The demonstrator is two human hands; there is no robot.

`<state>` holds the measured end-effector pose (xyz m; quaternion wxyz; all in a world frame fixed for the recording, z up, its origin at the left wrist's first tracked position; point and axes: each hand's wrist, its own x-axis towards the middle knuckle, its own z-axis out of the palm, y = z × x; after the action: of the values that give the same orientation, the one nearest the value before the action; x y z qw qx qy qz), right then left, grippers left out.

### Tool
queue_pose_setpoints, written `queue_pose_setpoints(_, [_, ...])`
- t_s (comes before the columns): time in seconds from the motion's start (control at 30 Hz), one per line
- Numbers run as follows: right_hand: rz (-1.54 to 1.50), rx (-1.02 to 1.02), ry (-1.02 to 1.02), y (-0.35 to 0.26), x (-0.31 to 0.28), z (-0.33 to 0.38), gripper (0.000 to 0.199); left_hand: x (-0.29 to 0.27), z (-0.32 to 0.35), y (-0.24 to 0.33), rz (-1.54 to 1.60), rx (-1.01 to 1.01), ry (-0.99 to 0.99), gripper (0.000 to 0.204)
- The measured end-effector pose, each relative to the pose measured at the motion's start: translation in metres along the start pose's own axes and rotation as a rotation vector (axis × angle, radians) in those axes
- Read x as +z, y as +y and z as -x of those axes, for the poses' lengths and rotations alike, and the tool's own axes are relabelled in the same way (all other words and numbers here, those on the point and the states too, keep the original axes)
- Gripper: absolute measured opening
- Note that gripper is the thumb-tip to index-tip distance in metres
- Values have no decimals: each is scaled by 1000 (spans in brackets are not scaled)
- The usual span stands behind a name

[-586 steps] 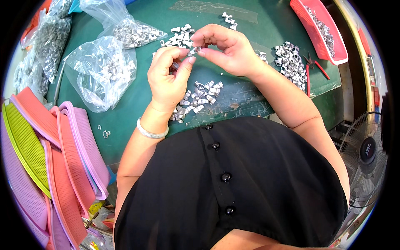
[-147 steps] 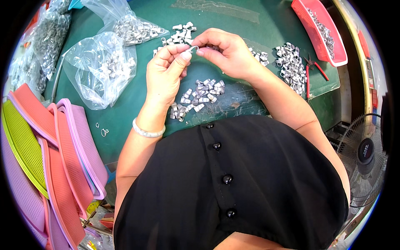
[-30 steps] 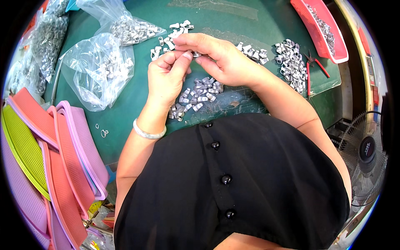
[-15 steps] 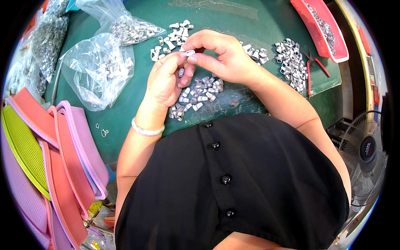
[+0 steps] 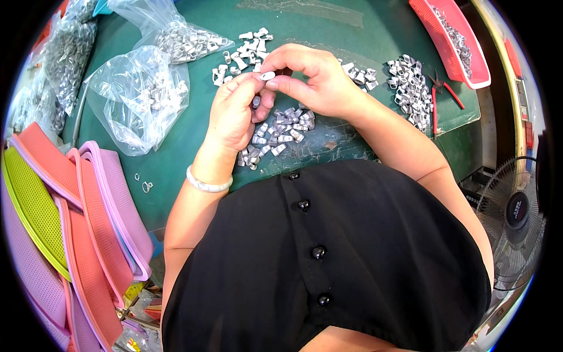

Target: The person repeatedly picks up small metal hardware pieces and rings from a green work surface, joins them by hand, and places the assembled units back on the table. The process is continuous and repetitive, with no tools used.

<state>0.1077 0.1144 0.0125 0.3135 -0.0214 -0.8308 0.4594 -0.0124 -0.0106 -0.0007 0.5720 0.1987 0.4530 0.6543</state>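
Observation:
Over the table, my left hand and my right hand meet, both closed at one small silvery oval part. Thumb and fingertips of each hand pinch it from either side. A second, greyer small part sits in the curled lower fingers of my left hand. Just below the hands lies a heap of small grey and white parts. Beyond my left hand are loose silvery ring-like parts, and more parts lie partly hidden behind my right wrist.
Two clear plastic bags of parts lie at left on the green table. Stacked pink, purple and green baskets stand lower left. At right are a pile of parts, red-handled pliers, a pink basket and a fan.
The oval part has turned slightly between my fingertips, now showing a fuller white face instead of a ring-like outline. Both hands have barely shifted.

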Motion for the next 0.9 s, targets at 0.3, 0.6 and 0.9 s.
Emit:
queue_pose_setpoints(0.3, [-11, 10, -52, 0, -5, 0, 16, 1, 0, -2, -53, 97, 48, 15])
queue_pose_setpoints(0.6, [41, -14, -8, -4, -3, 0, 16, 2, 1, -1, -96, 124, 66, 15])
queue_pose_setpoints(0.9, [174, -121, -17, -5, -6, -2, 18, 0, 2, 1, -94, 184, 46, 16])
